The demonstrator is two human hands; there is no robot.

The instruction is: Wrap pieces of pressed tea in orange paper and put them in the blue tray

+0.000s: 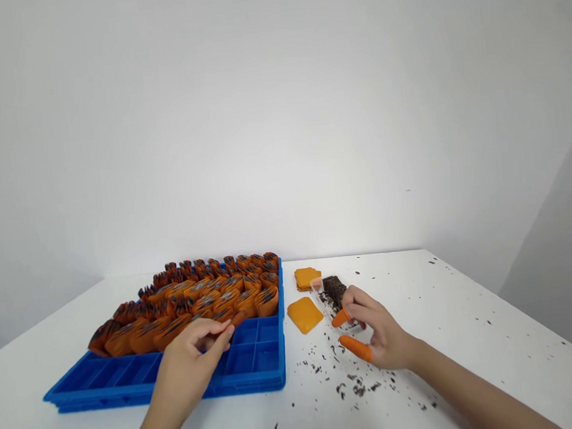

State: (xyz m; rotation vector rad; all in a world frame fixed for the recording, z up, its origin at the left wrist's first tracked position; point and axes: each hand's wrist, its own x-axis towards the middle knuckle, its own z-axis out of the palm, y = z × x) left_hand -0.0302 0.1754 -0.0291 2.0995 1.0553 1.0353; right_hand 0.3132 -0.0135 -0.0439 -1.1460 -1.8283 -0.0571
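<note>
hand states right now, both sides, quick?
Left hand: closed, pinching a small orange piece over the blue tray.
Right hand: open, thumb and finger apart, nothing visibly held.

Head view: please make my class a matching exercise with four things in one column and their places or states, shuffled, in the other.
Things:
1. blue tray
2. left hand
3. right hand
4. dark flakes

Places or states:
A. scattered on the white table
B. wears orange finger covers
C. bears rows of orange bundles
D. pinches an orange-brown piece

Pairs: 1-C, 2-D, 3-B, 4-A
</note>
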